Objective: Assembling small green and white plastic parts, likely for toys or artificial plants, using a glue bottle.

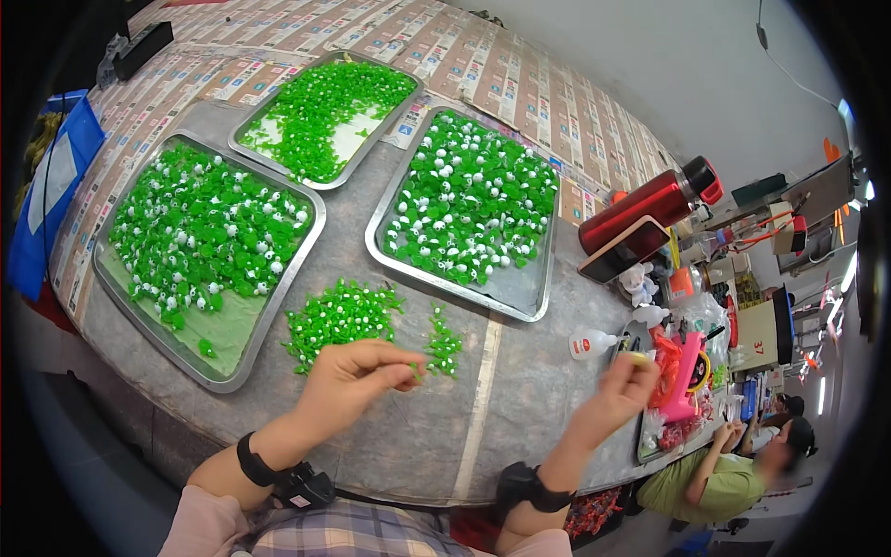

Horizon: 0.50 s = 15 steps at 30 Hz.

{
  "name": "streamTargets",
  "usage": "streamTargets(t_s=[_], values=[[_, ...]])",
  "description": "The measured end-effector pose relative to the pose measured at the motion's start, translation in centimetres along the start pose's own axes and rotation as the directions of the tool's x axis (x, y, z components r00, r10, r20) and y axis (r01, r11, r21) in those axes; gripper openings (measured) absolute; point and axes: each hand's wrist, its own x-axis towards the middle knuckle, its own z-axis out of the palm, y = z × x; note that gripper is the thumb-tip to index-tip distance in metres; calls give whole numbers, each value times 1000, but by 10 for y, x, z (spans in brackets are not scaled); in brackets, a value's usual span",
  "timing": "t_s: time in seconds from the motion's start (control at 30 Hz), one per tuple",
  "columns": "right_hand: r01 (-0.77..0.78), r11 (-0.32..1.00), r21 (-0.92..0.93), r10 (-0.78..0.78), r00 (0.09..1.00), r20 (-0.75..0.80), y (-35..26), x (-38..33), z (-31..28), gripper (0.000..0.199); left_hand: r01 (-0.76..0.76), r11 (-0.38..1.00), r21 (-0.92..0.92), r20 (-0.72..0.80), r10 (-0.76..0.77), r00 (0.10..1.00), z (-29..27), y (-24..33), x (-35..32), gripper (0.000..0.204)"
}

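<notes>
Green piece (414, 371) seemingly between left hand (357, 376) fingertips

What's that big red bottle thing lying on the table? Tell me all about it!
The red bottle looks like a shiny metal flask with a black collar and a red cap. It lies on its side at the table's far right, cap pointing up and away. A dark phone leans against its lower side. Neither hand touches it; both are well below it, nearer the person.

Tiny green plastic piece (414, 370), pinched at fingertips, above grey table; green pile (342, 320) just beside
</notes>
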Motion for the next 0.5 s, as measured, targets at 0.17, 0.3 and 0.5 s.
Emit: streamTargets(t_s=[0.17,0.3,0.5], values=[[-36,961,-274,28,999,-34,69,20,-20,44,75,979,-188,-31,-82,996,1,4,3,19],[-204,921,-331,308,904,298,95,25,-28,47,58,978,-203,-47,-69,997,3,1,5,18],[-199,958,205,139,951,276,-22,2,19,41,187,922,-339,-27,-209,978,-3,0,3,15]])
